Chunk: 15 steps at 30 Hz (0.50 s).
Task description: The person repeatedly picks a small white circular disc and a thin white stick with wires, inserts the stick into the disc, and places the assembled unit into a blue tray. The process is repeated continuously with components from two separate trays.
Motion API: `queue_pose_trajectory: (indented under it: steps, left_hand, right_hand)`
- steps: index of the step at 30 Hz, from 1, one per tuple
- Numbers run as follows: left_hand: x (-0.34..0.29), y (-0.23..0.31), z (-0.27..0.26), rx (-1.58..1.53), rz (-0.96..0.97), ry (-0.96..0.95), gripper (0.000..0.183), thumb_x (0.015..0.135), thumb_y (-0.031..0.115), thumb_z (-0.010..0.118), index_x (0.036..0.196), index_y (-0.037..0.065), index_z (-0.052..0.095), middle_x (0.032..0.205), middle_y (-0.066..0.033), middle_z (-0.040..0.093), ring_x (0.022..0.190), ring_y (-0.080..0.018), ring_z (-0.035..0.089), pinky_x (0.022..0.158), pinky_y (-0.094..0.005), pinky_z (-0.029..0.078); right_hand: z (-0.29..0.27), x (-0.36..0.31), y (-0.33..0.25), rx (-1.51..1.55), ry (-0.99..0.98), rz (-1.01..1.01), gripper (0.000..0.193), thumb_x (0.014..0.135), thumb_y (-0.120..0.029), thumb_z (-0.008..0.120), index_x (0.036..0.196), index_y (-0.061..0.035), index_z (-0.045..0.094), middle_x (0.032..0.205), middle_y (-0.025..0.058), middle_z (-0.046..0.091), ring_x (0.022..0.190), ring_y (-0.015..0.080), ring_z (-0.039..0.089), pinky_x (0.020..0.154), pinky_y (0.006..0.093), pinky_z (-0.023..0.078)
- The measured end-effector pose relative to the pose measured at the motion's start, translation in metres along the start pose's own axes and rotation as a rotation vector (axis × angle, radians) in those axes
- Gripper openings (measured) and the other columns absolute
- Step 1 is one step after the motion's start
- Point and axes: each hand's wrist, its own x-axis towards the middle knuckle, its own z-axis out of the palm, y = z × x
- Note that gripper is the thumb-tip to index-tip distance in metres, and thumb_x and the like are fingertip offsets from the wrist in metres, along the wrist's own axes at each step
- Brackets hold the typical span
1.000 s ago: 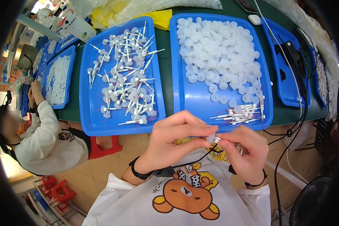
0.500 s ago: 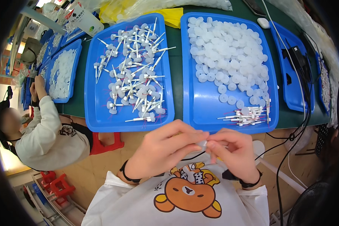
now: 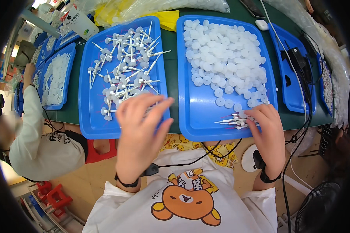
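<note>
My left hand [image 3: 142, 126] hovers over the near right corner of the left blue tray [image 3: 87, 126]. Its fingers are apart, and nothing shows in them. That tray bears a heap of white sticks fitted with translucent discs [image 3: 134, 54], with thin red wires. Over in the near right corner of the right blue tray [image 3: 196, 114], my right hand [image 3: 266, 130] reaches to a bundle of white sticks with red wires [image 3: 234, 122]. Its thumb and forefinger stand apart at the bundle's right end, partly covering it. Loose translucent discs [image 3: 225, 54] fill the far part of this tray.
Another blue tray [image 3: 295, 99] at the right holds a black adapter [image 3: 299, 60] and cables. A white cup [image 3: 79, 23] and clear bags [image 3: 202, 4] stand at the back. At left, a co-worker [image 3: 46, 136] sits beside more trays. A fan [image 3: 319, 209] is at lower right.
My hands were together in front of the trays, pinching a small translucent piece. They have parted: the left moved over the left tray and opened, the right moved to the stick bundle.
</note>
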Motion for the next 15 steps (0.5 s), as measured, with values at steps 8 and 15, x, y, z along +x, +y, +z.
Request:
queue_pose_trajectory:
  steps: [8, 15]
  left_hand:
    - [0.029, 0.044, 0.075, -0.176, 0.195, -0.059, 0.033, 0.081, 0.001, 0.068, 0.113, 0.003, 0.064, 0.110, -0.0088, 0.061, 0.106, -0.0255, 0.057, 0.098, -0.0456, 0.036]
    - [0.039, 0.045, 0.096, -0.231, 0.123, -0.098, 0.030, 0.083, -0.002, 0.066, 0.112, 0.001, 0.063, 0.104, -0.0114, 0.056, 0.101, -0.0304, 0.057, 0.092, -0.0403, 0.042]
  right_hand:
    - [0.001, 0.003, 0.006, -0.100, -0.055, -0.009, 0.022, 0.080, 0.002, 0.067, 0.102, -0.0003, 0.067, 0.093, 0.0116, 0.060, 0.090, 0.0308, 0.057, 0.081, 0.0397, 0.046]
    - [0.006, 0.002, 0.011, -0.033, -0.065, 0.001, 0.017, 0.080, 0.000, 0.069, 0.097, -0.0012, 0.067, 0.089, 0.0109, 0.058, 0.087, 0.0302, 0.057, 0.080, 0.0397, 0.046]
